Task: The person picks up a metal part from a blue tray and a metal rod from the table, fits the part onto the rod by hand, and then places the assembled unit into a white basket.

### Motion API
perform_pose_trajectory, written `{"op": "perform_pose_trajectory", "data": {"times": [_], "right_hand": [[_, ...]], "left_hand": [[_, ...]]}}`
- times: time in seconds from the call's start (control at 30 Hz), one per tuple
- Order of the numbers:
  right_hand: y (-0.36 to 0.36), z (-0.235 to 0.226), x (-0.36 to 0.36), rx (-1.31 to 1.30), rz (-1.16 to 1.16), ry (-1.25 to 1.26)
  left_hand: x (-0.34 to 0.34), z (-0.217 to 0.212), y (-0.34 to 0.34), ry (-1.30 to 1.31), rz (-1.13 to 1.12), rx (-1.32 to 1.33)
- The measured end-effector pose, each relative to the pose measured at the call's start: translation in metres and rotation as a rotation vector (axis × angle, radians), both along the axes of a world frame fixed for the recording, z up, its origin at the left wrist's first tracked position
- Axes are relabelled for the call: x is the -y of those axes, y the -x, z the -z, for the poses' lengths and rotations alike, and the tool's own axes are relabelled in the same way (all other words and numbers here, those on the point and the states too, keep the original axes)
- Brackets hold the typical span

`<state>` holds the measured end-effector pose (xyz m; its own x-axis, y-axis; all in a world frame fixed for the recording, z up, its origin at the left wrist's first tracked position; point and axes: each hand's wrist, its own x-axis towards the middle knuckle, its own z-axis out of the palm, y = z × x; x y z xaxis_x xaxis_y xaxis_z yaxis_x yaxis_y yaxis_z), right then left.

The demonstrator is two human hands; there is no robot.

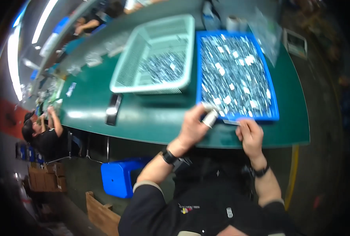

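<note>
At the near left corner of the blue tray, my left hand is curled, thumb and forefinger close together. White shapes show at those fingertips; blur hides whether they are finger covers or a held piece. My right hand, by the tray's near edge, pinches one end of a small flat pale strip that points toward the left hand. Many small dark and silvery strip-like pieces fill the tray, some showing white faces.
Left of the tray stands a pale green basket with similar pieces inside. A black shiny block lies on the green table. Clear plastic bags and a roll sit behind. A blue stool stands below; another person works far left.
</note>
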<state>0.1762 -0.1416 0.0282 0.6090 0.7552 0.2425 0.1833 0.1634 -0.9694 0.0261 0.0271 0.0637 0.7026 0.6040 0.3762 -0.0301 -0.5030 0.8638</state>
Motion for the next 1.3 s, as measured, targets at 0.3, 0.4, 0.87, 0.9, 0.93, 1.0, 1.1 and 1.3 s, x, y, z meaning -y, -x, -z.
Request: {"op": "perform_pose_trajectory", "data": {"times": [0.3,0.4,0.87,0.9,0.93,1.0,1.1,1.3], "right_hand": [[-0.005,0.001,-0.011,-0.151,-0.018,-0.049],[0.005,0.0,-0.017,-0.168,-0.022,-0.049],[0.015,0.023,-0.002,-0.211,0.066,-0.082],[0.014,0.023,-0.002,-0.223,0.074,-0.096],[0.014,0.023,-0.003,-0.232,0.062,-0.096],[0.013,0.021,-0.005,-0.21,0.053,-0.076],[0.011,0.02,-0.008,-0.172,0.03,-0.049],[0.008,0.022,-0.006,-0.086,-0.025,-0.006]], "left_hand": [[0.002,0.034,-0.006,0.278,0.114,0.183],[0.003,0.033,0.004,0.289,0.092,0.174],[0.011,0.019,0.008,-0.101,0.094,0.101],[0.01,0.02,0.007,-0.152,0.109,0.112],[0.009,0.018,0.007,-0.158,0.109,0.114],[0.009,0.015,0.006,-0.196,0.126,0.049],[0.006,0.014,0.006,-0.233,0.091,0.052],[0.001,0.004,0.013,-0.363,0.118,-0.043]]}}
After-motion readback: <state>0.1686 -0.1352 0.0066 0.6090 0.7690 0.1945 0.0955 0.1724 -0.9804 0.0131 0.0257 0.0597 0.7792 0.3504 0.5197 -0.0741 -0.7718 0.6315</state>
